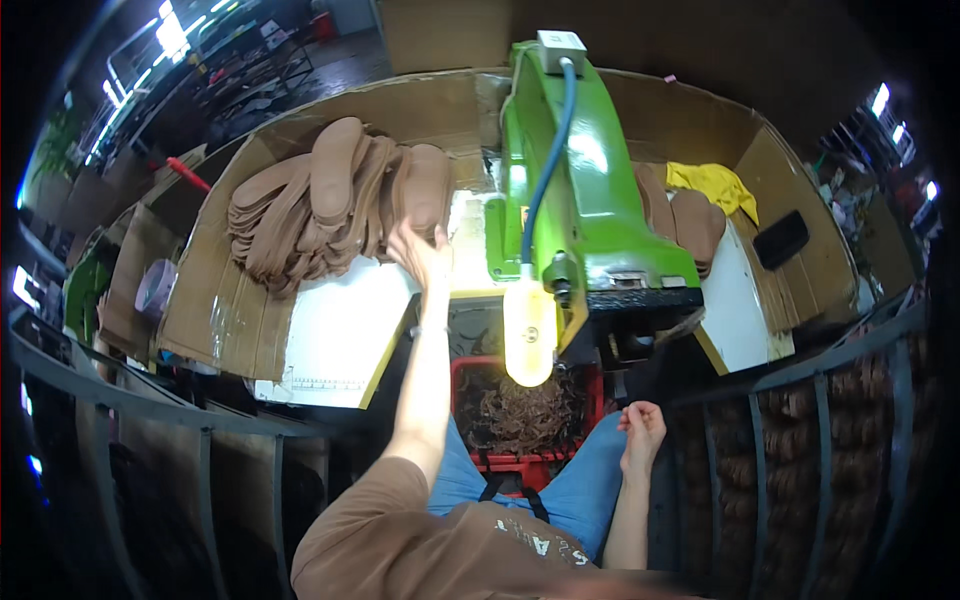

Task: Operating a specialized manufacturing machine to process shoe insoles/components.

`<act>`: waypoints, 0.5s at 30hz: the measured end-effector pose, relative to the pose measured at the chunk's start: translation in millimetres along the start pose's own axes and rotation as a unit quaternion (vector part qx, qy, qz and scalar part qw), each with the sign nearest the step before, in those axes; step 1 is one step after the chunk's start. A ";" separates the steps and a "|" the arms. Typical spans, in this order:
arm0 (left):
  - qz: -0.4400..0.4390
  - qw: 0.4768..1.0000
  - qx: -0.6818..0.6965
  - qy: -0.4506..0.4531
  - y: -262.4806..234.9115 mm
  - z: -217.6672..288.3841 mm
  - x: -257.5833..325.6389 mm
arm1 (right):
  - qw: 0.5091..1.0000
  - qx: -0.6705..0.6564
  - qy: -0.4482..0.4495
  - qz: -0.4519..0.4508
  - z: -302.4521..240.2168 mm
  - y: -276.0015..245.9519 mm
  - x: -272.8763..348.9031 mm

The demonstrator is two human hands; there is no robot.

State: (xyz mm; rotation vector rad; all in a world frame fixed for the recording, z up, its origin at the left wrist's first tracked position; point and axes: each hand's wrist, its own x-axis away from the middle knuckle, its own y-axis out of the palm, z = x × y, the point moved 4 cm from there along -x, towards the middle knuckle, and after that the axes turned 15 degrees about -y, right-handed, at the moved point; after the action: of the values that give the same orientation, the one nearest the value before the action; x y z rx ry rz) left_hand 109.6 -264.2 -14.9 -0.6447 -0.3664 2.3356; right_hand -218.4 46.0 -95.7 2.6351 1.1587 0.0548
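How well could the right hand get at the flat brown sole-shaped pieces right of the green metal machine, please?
Probably yes: the right hand could pass over the white tabletop to the flat brown sole-shaped pieces, though the green metal machine has its black front end partly in the way.

A heap of brown insoles (283,212), flat and matte with rounded ends, fills the upper left of the frame, the pieces stacked in fanned, overlapping layers that lean against one another, with many thin edges showing. One insole (336,168) lies lengthwise on top near the heap's middle, while another insole (427,180) lies face up at its right side, its lower end partly covered. More brown pieces (694,228) of like colour overlap at the right of the frame.
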 end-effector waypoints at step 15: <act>-0.078 0.976 0.163 0.119 -81.3 -2.4 -1.8 | 0.986 0.039 0.078 -0.141 18.6 43.7 37.6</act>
State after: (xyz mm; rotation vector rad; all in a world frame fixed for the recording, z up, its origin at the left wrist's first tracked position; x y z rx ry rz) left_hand 155.8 -205.8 17.9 -0.6952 0.0732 2.0760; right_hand -158.7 41.0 -105.2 2.5417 1.6079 0.1678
